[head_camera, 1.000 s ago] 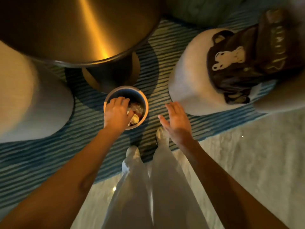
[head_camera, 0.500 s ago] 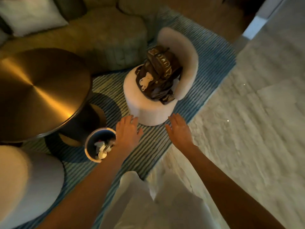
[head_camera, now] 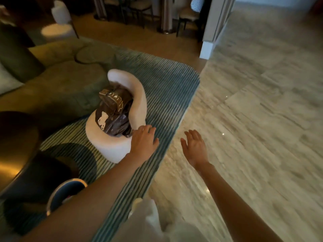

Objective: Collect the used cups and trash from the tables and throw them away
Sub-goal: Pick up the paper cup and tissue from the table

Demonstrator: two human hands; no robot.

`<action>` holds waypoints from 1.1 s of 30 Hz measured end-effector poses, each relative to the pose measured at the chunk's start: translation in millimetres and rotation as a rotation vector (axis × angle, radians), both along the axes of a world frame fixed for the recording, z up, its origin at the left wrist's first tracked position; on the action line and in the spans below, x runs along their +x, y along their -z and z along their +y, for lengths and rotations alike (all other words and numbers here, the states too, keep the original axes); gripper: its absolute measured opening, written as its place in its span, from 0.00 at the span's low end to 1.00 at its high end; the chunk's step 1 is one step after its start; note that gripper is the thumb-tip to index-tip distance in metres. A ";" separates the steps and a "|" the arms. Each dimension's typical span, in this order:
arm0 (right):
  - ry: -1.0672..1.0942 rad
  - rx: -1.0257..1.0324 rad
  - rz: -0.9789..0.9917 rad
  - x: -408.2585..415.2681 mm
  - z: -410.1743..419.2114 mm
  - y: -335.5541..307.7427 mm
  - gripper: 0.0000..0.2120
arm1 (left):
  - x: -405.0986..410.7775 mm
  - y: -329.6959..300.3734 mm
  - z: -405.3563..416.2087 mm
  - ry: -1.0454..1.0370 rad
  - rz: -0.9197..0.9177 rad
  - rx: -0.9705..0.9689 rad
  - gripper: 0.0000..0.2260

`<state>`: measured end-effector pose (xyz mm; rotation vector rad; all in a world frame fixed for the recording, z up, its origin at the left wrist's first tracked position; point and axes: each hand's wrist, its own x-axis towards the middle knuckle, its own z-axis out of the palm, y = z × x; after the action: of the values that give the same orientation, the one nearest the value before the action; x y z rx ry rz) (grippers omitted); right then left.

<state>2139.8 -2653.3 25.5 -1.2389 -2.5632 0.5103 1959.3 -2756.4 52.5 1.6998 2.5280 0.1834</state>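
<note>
Both bare hands are seen held out in front of the body, palms down, each grip released and nothing carried. The left hand [head_camera: 143,139] is spread with straight fingers above the striped blue rug [head_camera: 167,95], its fingertips at the front rim of a small white round chair [head_camera: 111,147]; whether the chair is actually touched cannot be told from the head view. The right hand [head_camera: 194,148] is held open over the pale marble floor [head_camera: 262,119], fingers straight and slightly fanned, well apart from the left hand and in contact with nothing.

The trash bin [head_camera: 57,194], a small round container with a pale rim, is found on the rug near its lower left part, just beside the dark base of the round gold tabletop [head_camera: 14,161] and partly hidden by the left forearm. Its contents are too dark and too covered to be made out.

A brown bag [head_camera: 113,117] printed with a white bear figure is seated in the white chair, leaning against its curved back. A green sofa [head_camera: 57,88] is seen behind the chair, along the rug's far left edge. Dining chairs [head_camera: 187,16] are visible in the far room, blurred. White clothing [head_camera: 152,227] is seen at the lower edge of the view.
</note>
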 end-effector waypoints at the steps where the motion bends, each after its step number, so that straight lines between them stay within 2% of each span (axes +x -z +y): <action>1: 0.015 0.002 0.009 5.6 16.4 -4.2 0.22 | 3.1 -5.7 20.5 0.017 0.018 0.016 0.21; 7: 0.057 0.065 0.067 10.4 108.1 -24.2 0.20 | 3.2 -22.5 125.5 0.089 0.060 0.070 0.22; 11: 0.009 0.124 0.134 -19.8 192.3 -35.6 0.16 | -18.5 -30.0 207.3 0.098 0.076 0.115 0.21; 19: -0.003 0.185 0.130 -78.6 372.3 -59.5 0.16 | -84.5 -57.1 391.8 0.078 0.079 0.161 0.23; 26: 0.054 0.158 0.149 -96.9 515.2 -53.7 0.15 | -101.0 -43.7 535.6 0.088 0.087 0.087 0.24; 33: 0.072 0.156 0.139 -118.1 713.2 -49.4 0.15 | -119.4 -28.1 714.5 0.021 0.057 0.077 0.25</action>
<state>2021.7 -1940.1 74.9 -1.1933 -2.3834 0.3602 1839.8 -2041.9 80.6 1.7839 2.5741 0.2364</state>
